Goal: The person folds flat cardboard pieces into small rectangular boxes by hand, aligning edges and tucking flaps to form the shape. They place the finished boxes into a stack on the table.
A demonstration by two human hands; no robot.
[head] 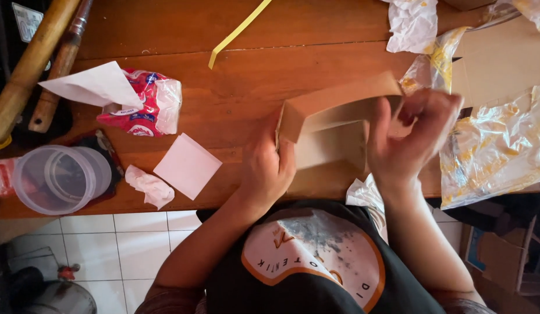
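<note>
cardboard box open, empty | left hand, right hand both gripping it | plastic tub empty

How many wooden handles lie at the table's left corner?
2: a thick pale wooden handle at the far left edge, a thinner darker one beside it. Others may be hidden.

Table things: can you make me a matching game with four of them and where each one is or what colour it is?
Things:
1. brown cardboard box
2. clear plastic container
3. square paper sheet
4. yellow strip

Places or colours:
A. pale pink, lying flat near the table's front edge
B. held between the left hand and the right hand
C. at the table's far edge, long and thin
D. see-through, at the table's left front corner

Pairs: 1-B, 2-D, 3-A, 4-C
</note>
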